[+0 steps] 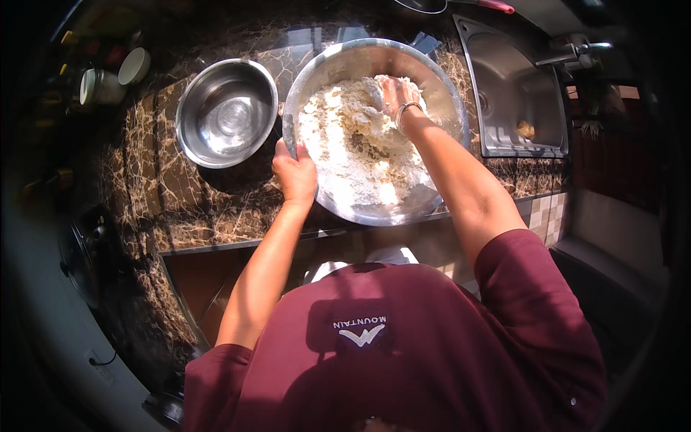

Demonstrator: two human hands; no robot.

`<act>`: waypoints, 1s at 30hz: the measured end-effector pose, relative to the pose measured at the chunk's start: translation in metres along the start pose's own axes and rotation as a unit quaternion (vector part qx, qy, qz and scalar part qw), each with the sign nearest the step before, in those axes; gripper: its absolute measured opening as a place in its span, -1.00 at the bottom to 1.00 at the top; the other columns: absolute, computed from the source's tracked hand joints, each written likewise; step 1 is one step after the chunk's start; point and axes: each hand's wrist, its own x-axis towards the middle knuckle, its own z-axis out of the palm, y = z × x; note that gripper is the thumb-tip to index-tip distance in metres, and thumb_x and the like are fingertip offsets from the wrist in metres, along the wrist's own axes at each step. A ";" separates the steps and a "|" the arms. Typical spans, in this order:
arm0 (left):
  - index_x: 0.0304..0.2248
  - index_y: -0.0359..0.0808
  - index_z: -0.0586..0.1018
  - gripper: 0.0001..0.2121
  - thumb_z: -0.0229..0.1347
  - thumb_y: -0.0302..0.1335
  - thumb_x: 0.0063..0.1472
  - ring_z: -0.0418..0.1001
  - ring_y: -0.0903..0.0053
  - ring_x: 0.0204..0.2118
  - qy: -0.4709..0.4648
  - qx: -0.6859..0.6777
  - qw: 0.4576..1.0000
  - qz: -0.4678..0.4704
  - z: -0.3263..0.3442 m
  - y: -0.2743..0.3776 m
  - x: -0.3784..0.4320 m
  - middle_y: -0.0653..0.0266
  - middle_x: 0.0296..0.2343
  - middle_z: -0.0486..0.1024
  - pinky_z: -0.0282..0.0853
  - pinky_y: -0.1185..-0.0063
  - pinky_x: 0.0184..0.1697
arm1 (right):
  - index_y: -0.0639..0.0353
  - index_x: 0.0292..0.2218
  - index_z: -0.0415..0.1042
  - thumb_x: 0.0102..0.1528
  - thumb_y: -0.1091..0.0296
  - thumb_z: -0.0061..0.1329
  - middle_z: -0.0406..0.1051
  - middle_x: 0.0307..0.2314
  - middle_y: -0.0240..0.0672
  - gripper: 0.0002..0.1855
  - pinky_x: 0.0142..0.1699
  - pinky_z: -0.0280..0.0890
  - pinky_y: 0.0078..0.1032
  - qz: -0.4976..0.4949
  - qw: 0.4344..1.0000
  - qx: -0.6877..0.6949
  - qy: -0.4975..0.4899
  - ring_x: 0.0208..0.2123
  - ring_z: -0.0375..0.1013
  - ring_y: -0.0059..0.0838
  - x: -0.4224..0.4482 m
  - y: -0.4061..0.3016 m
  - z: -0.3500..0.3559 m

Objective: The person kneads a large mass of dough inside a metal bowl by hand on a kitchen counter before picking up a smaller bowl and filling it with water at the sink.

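Note:
A large stainless steel bowl stands near the front edge of the counter, tilted in view by the wide lens. Inside lies shaggy, crumbly dough, with loose white flour toward the near side. My left hand grips the bowl's left rim, thumb and fingers on either side of it. My right hand, with a bracelet at the wrist, is sunk in the dough at the far side; its fingers are curled into a clump and partly hidden by it.
A smaller metal basin stands left of the bowl on the marbled countertop. At right is a steel sink with a brownish lump in it and a faucet. A pan's pink handle shows at the back; a glass lid lies far left.

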 end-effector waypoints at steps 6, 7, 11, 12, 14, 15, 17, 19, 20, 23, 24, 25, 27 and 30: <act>-0.55 -0.46 0.31 -0.88 -0.07 -0.56 -0.11 0.35 0.12 -0.51 0.031 0.026 0.999 0.006 -0.005 -0.003 0.010 -0.08 -0.63 0.36 0.23 0.41 -0.48 | 0.12 -0.44 0.33 -0.23 0.28 -0.15 0.28 -0.38 -0.16 -0.77 -0.25 0.16 -0.37 -0.057 0.998 -0.005 0.005 -0.32 0.25 -0.18 -0.073 -0.020 -0.032; -0.55 -0.46 0.31 -0.89 -0.07 -0.56 -0.11 0.35 0.12 -0.52 0.027 0.026 0.999 0.013 -0.001 -0.001 0.008 -0.08 -0.63 0.36 0.23 0.41 -0.48 | 0.11 -0.39 0.30 -0.19 0.31 -0.22 0.25 -0.35 -0.17 -0.75 -0.21 0.11 -0.34 -0.094 0.993 -0.042 0.055 -0.28 0.22 -0.20 -0.080 -0.002 -0.009; -0.54 -0.46 0.31 -0.89 -0.08 -0.58 -0.12 0.35 0.13 -0.52 0.015 -0.011 1.000 0.021 0.003 -0.006 0.006 -0.07 -0.63 0.36 0.22 0.43 -0.48 | 0.05 -0.19 0.17 -0.11 0.38 -0.38 0.19 -0.30 -0.19 -0.63 -0.11 -0.05 -0.26 -0.033 0.998 -0.035 0.034 -0.23 0.20 -0.26 -0.103 0.006 0.024; -0.52 -0.46 0.32 -0.90 -0.08 -0.60 -0.11 0.36 0.18 -0.53 0.018 -0.019 0.999 0.028 0.002 -0.006 0.004 -0.04 -0.63 0.37 0.22 0.46 -0.48 | 0.02 -0.17 0.15 -0.11 0.38 -0.37 0.18 -0.29 -0.20 -0.61 -0.13 -0.03 -0.27 -0.019 0.998 -0.051 0.018 -0.24 0.20 -0.27 -0.107 0.005 0.032; -0.51 -0.46 0.32 -0.90 -0.09 -0.61 -0.10 0.36 0.25 -0.54 0.004 -0.030 0.999 0.014 0.001 -0.003 0.001 -0.01 -0.62 0.37 0.22 0.50 -0.47 | -0.10 -0.16 0.14 -0.12 0.35 -0.35 0.16 -0.23 -0.24 -0.60 -0.16 0.03 -0.31 -0.034 0.991 -0.124 0.029 -0.23 0.21 -0.30 -0.115 0.005 0.044; -0.50 -0.46 0.32 -0.90 -0.10 -0.62 -0.10 0.37 0.28 -0.54 -0.001 -0.036 0.999 0.008 0.000 0.000 0.000 0.00 -0.62 0.37 0.21 0.52 -0.47 | -0.13 -0.16 0.14 -0.11 0.34 -0.35 0.15 -0.21 -0.24 -0.60 -0.16 0.03 -0.31 -0.031 0.992 -0.118 0.028 -0.22 0.20 -0.29 -0.109 0.005 0.047; -0.49 -0.47 0.32 -0.91 -0.11 -0.61 -0.05 0.27 0.61 -0.59 0.001 -0.054 0.998 0.025 0.000 -0.003 -0.002 0.19 -0.63 0.37 0.20 0.64 -0.49 | -0.19 -0.16 0.16 -0.11 0.33 -0.35 0.12 -0.18 -0.25 -0.60 -0.15 0.04 -0.30 -0.028 0.994 -0.106 0.025 -0.20 0.19 -0.28 -0.095 0.006 0.049; -0.48 -0.46 0.31 -0.91 -0.11 -0.61 -0.04 0.25 0.64 -0.58 -0.013 -0.041 0.999 0.003 -0.004 -0.001 -0.005 0.21 -0.63 0.36 0.19 0.65 -0.49 | -0.22 -0.15 0.16 -0.10 0.24 -0.37 0.08 -0.14 -0.24 -0.61 -0.10 0.02 -0.36 -0.050 0.993 -0.104 0.011 -0.16 0.14 -0.27 -0.072 0.017 0.058; -0.48 -0.46 0.31 -0.91 -0.11 -0.60 -0.04 0.26 0.63 -0.57 -0.014 -0.044 0.999 -0.003 -0.004 0.002 -0.006 0.21 -0.62 0.36 0.19 0.65 -0.49 | -0.21 -0.15 0.16 -0.09 0.22 -0.38 0.09 -0.14 -0.25 -0.60 -0.09 0.02 -0.37 -0.056 0.992 -0.105 0.028 -0.15 0.13 -0.28 -0.062 0.027 0.074; -0.40 -0.45 0.30 -0.85 -0.13 -0.58 -0.03 0.34 0.50 -0.50 -0.032 -0.053 0.998 -0.012 -0.005 0.005 -0.008 0.13 -0.55 0.38 0.22 0.60 -0.41 | -0.13 -0.20 0.21 -0.08 0.16 -0.41 0.12 -0.16 -0.30 -0.63 -0.10 0.03 -0.41 -0.062 0.994 -0.025 0.081 -0.15 0.13 -0.34 -0.033 0.039 0.092; -0.40 -0.45 0.30 -0.85 -0.13 -0.58 -0.03 0.34 0.49 -0.50 -0.028 -0.050 0.998 -0.018 -0.008 0.003 -0.008 0.12 -0.55 0.38 0.22 0.60 -0.41 | -0.09 -0.23 0.23 -0.08 0.15 -0.42 0.15 -0.19 -0.28 -0.65 -0.12 0.06 -0.42 -0.051 0.996 -0.010 0.069 -0.17 0.15 -0.33 -0.026 0.032 0.089; -0.40 -0.45 0.30 -0.85 -0.12 -0.58 -0.03 0.35 0.48 -0.51 -0.024 -0.050 0.998 -0.019 -0.007 0.003 -0.007 0.11 -0.55 0.38 0.23 0.59 -0.42 | -0.06 -0.26 0.26 -0.07 0.15 -0.43 0.18 -0.22 -0.27 -0.66 -0.14 0.08 -0.42 -0.040 0.997 0.003 0.062 -0.20 0.18 -0.33 -0.016 0.025 0.079; -0.40 -0.45 0.30 -0.84 -0.12 -0.58 -0.03 0.35 0.44 -0.51 -0.026 -0.050 0.998 -0.016 -0.006 0.003 -0.010 0.09 -0.56 0.37 0.23 0.58 -0.43 | -0.03 -0.25 0.21 -0.01 0.13 -0.57 0.24 -0.29 -0.27 -0.63 -0.21 0.14 -0.41 -0.003 0.996 -0.066 -0.051 -0.30 0.24 -0.26 0.009 0.022 0.059; -0.41 -0.45 0.31 -0.84 -0.11 -0.60 -0.06 0.36 0.36 -0.52 -0.015 -0.053 0.998 0.000 -0.005 -0.001 -0.004 0.05 -0.58 0.37 0.23 0.55 -0.44 | 0.12 -0.39 0.29 -0.01 0.14 -0.55 0.31 -0.50 -0.18 -0.62 -0.33 0.18 -0.41 -0.012 0.999 0.011 -0.035 -0.42 0.29 -0.25 0.022 0.001 0.028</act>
